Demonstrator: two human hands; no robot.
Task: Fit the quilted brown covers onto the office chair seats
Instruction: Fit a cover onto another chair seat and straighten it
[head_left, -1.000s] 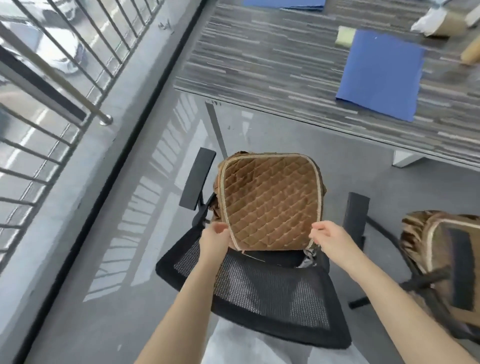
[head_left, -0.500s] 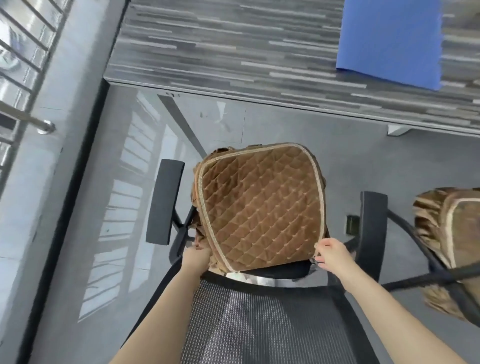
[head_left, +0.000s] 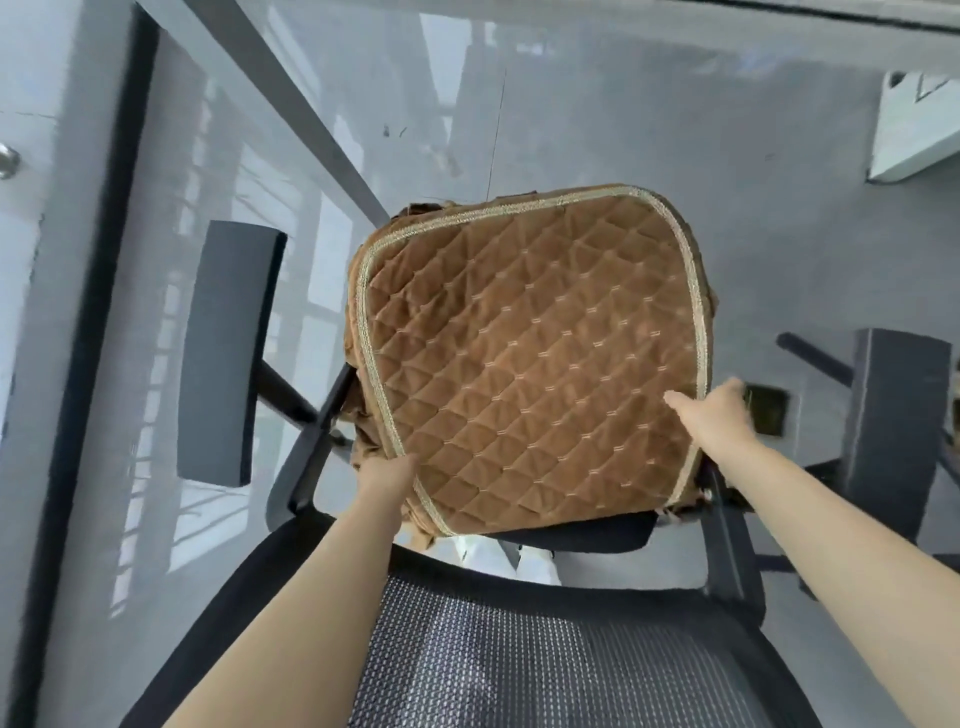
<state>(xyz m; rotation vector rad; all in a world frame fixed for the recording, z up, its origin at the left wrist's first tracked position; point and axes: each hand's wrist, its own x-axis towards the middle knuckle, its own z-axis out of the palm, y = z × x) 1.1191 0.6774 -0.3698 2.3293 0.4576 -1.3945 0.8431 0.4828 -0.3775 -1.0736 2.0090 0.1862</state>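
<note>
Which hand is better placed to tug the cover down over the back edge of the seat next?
Probably the left hand: it grips the cover at its near-left corner, beside the bare black seat edge. The right hand sits farther forward on the right side.

Two bare forearms — no sleeves, white trousers (head_left: 535, 564) below

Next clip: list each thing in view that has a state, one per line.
quilted cover: over the seat front and sides, rear edge not pulled down
seat: black rear strip uncovered
left hand: grips the cover's left rear edge
right hand: holds the cover's right edge, thumb on top
mesh backrest: bare
</note>
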